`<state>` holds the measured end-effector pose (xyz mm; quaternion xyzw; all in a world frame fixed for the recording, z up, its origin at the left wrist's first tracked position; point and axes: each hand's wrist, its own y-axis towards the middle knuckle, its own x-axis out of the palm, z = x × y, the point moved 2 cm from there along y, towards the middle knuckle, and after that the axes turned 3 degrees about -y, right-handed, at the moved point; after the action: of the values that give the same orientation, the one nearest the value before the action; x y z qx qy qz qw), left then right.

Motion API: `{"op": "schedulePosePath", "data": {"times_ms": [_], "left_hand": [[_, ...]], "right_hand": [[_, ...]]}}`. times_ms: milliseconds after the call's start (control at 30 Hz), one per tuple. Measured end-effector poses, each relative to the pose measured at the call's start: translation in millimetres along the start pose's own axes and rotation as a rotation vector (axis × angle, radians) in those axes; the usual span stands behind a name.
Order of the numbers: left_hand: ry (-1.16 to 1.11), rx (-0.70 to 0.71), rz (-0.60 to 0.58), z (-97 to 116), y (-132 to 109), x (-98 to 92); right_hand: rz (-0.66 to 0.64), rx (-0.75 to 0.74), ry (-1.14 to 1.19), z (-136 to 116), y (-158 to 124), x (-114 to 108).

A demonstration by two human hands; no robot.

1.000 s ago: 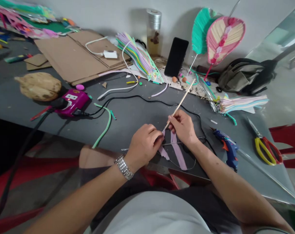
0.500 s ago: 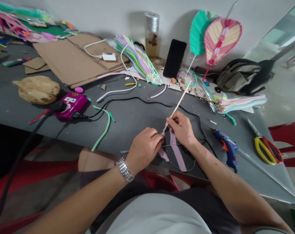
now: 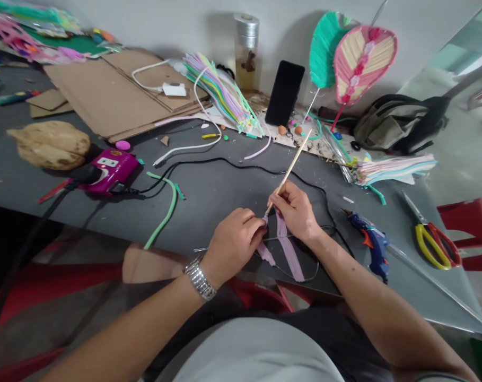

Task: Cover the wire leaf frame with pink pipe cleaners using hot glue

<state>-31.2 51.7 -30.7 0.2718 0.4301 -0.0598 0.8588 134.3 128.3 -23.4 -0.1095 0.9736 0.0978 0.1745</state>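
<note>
Our right fingers (image 3: 279, 202) still pinch the wooden stick (image 3: 294, 162) at centre — our left fingers (image 3: 257, 226) stay closed on a lilac strip (image 3: 267, 255) near its lower tip — while the purple socket block (image 3: 113, 168) sits slightly farther left in frame.

The left fingers (image 3: 258, 227) hide part of the shorter lilac strip (image 3: 267, 255).

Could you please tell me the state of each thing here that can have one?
Left hand: closed on a purple strip
Right hand: pinching the wooden stick
Wooden stick: held aslant
Scissors: lying down, blades together
Glue gun: lying down, not held
Phone: propped up, visible face dark
Bottle: upright, capped, partly filled
Socket box: black plug inserted
</note>
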Motion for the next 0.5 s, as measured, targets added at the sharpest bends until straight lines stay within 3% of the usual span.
{"op": "schedulePosePath", "data": {"times_ms": [500], "left_hand": [[-0.007, -0.007, -0.027, 0.6, 1.4, -2.2]], "right_hand": [[0.027, 0.082, 0.107, 4.1, -8.3, 1.5]]}}
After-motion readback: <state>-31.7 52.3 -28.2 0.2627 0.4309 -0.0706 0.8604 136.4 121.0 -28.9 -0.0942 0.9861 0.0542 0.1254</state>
